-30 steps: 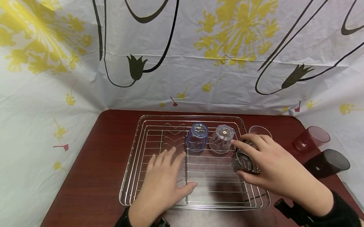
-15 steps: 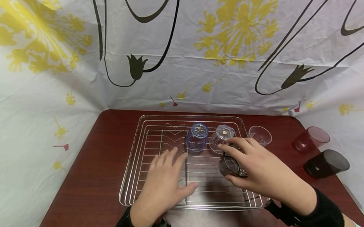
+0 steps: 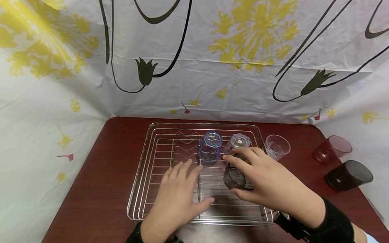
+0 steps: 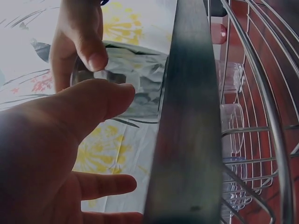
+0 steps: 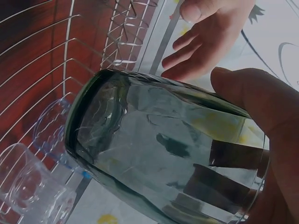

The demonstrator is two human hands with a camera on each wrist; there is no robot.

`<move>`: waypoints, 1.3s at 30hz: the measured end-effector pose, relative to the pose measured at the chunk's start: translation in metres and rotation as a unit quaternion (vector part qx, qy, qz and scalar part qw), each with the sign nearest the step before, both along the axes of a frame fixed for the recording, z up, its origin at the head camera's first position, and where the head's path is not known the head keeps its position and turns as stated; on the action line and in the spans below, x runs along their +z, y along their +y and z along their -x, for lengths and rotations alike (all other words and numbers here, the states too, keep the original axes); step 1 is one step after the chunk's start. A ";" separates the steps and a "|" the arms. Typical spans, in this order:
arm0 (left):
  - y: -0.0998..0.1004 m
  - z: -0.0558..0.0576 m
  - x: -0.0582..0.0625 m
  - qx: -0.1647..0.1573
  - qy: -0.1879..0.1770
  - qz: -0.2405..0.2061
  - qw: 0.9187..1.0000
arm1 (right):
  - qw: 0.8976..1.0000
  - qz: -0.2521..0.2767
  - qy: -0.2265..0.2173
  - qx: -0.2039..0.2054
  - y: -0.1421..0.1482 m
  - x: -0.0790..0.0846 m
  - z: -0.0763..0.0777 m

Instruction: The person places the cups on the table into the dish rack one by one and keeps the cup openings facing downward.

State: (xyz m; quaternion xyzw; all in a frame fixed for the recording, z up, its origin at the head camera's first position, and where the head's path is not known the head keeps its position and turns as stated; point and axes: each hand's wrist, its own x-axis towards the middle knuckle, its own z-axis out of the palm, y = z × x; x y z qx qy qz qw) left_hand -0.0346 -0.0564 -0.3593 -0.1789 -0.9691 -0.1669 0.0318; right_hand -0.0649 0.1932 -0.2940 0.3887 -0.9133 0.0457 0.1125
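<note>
Shifted left above wire rack point(image 3: 216, 187), within its rim, smoky glass point(image 3: 234, 178) grasped by right hand point(image 3: 264, 178), long axis roughly upright, left hand point(image 3: 176, 197) loosely spread

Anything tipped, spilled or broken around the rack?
Nothing stands out: the blue glass and the clear glass beside it stand upside down in the rack, the right hand holds the smoky glass, and no spill shows. Small chips can't be ruled out.

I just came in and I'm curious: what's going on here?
Someone's right-hand grip holds a dark cup over the wire rack. The left-hand grip is beside it, fingers spread, holding nothing. On the rack, a blue cup and a clear cup stand upside down. Another clear cup, a red cup and another dark cup are off to the rack's right.
</note>
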 end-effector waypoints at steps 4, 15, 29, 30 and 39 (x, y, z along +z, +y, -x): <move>0.000 0.001 0.000 -0.004 -0.002 0.000 1.000 | 1.000 0.007 0.002 0.020 -0.008 0.000 0.001; 0.002 0.002 -0.003 -0.005 0.004 -0.002 1.000 | 0.999 0.014 -0.001 0.046 -0.025 -0.001 0.000; 0.004 0.001 -0.005 -0.018 0.011 -0.003 1.000 | 0.997 0.031 -0.007 0.070 -0.035 -0.006 -0.004; 0.005 0.001 -0.005 -0.018 0.013 -0.001 1.000 | 0.997 0.032 -0.008 0.072 -0.035 -0.006 -0.005; 0.008 0.001 -0.006 -0.024 0.012 0.004 1.000 | 0.996 0.038 -0.012 0.083 -0.035 -0.006 -0.010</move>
